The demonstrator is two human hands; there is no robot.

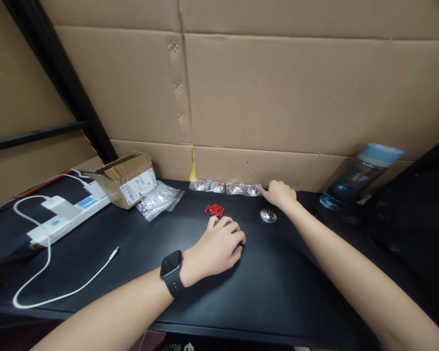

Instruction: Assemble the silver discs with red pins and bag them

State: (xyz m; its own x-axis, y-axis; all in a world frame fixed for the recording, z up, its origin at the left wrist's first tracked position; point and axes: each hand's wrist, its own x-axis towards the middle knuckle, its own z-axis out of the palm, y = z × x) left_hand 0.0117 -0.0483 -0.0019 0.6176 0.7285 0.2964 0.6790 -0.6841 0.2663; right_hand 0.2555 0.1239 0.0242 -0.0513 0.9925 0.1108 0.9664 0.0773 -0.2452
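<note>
Several small clear packets lie in a row at the foot of the cardboard wall, each with a silver disc and something red inside. My right hand [280,194] is at the right end of the row, its finger and thumb tips closed at the edge of the last packet [253,190]. Just below that hand a bare silver disc [268,215] rests on the black table. My left hand [220,244] lies palm down, holding nothing, with its fingers bent and a little apart. Beyond its fingertips is a small pile of red pieces [214,210], too small to make out.
An opened cardboard box [126,178] and crumpled clear plastic bags [159,199] stand at the left. Nearby are a white power strip [71,219] and a white cable [76,292]. A blue-lidded bottle [354,178] stands at the right, before a dark bag-like shape.
</note>
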